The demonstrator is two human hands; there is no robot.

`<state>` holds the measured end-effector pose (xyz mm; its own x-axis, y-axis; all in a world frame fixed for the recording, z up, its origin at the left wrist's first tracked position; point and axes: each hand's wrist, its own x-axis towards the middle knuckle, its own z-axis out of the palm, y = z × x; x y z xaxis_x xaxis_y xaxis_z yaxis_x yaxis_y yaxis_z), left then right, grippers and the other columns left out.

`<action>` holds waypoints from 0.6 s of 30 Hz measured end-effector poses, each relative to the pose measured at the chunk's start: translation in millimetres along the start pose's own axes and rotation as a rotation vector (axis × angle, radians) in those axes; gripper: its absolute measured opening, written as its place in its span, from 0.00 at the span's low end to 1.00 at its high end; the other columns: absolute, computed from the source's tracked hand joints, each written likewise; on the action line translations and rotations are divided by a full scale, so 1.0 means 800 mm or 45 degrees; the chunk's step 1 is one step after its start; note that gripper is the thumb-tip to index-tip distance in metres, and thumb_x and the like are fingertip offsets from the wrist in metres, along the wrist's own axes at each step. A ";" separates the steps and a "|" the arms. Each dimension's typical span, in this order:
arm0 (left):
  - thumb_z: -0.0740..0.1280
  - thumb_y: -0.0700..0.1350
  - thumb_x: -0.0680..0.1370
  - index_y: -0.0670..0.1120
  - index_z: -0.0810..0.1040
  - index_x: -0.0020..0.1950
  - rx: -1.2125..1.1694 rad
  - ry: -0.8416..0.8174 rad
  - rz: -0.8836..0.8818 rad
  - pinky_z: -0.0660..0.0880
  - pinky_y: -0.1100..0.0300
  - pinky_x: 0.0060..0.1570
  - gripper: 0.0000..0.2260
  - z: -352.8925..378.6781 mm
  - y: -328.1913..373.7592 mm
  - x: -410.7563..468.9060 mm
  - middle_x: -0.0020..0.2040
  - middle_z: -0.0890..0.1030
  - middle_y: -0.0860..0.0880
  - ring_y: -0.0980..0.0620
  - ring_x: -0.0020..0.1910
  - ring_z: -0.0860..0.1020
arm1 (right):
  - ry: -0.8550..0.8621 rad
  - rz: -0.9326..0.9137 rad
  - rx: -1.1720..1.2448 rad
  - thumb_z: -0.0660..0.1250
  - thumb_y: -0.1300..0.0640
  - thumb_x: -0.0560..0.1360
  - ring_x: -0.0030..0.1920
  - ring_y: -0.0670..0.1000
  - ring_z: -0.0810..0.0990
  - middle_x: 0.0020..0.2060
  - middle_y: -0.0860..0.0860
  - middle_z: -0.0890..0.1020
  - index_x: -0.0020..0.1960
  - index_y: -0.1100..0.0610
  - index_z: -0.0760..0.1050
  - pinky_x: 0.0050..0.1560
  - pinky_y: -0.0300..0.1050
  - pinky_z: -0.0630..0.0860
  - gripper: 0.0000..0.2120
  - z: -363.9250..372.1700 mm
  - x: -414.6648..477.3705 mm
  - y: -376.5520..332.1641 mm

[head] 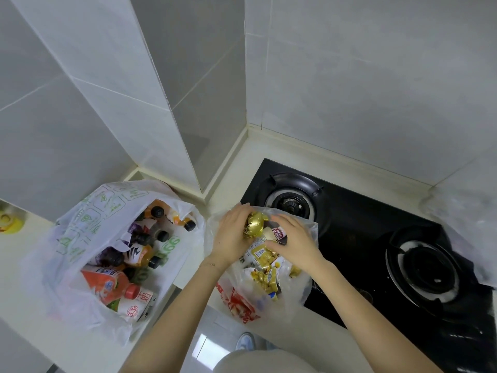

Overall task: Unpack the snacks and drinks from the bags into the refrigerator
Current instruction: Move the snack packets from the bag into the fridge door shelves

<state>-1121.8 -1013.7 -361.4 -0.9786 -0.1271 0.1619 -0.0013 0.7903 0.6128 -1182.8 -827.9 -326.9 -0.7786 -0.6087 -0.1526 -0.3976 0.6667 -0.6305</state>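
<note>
Snack bag (297, 290) sits at the counter's (236, 170) front edge, lapping onto the stove's (349, 211) left side. We've got both hands in its mouth: our left hand (231, 232) curls round a gold-wrapped snack (255, 223), and our right hand (293, 238) grips a dark packet (279, 234) just beside it. Over by the left wall corner, the drinks bag (80, 224) gapes, bottles (145, 254) piled inside.

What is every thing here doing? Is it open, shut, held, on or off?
Drinks bag: open, bottles lying inside.
Snack bag: open, partly on the stove.
Gold snack: held by the left hand, above the snack bag.
Dark packet: held by the right hand.
Red bottle: capped, lying down.
Stove: no flame showing.
</note>
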 end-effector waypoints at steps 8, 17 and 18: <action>0.76 0.43 0.70 0.53 0.70 0.67 -0.584 0.123 -0.156 0.75 0.60 0.57 0.28 -0.037 0.066 -0.034 0.60 0.77 0.59 0.58 0.58 0.77 | -0.058 0.158 0.890 0.70 0.48 0.75 0.53 0.42 0.81 0.51 0.44 0.83 0.59 0.50 0.76 0.53 0.37 0.76 0.15 0.014 -0.001 -0.053; 0.74 0.58 0.70 0.48 0.70 0.69 -0.021 0.111 -0.185 0.72 0.56 0.61 0.32 -0.028 0.030 -0.082 0.64 0.77 0.51 0.52 0.61 0.75 | -0.012 0.351 1.063 0.70 0.42 0.73 0.56 0.46 0.80 0.56 0.46 0.81 0.61 0.51 0.76 0.57 0.49 0.78 0.21 0.038 -0.012 -0.043; 0.74 0.56 0.71 0.49 0.71 0.69 -0.040 0.117 -0.231 0.73 0.55 0.62 0.30 -0.029 0.024 -0.086 0.64 0.77 0.52 0.52 0.62 0.75 | -0.019 0.400 1.060 0.70 0.39 0.72 0.57 0.47 0.79 0.60 0.47 0.79 0.65 0.51 0.73 0.57 0.50 0.78 0.27 0.040 -0.013 -0.039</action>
<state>-1049.6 -1003.5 -343.0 -0.9399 -0.3213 0.1160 -0.1681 0.7305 0.6619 -1146.9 -856.5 -330.1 -0.7836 -0.4598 -0.4179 0.3198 0.2782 -0.9057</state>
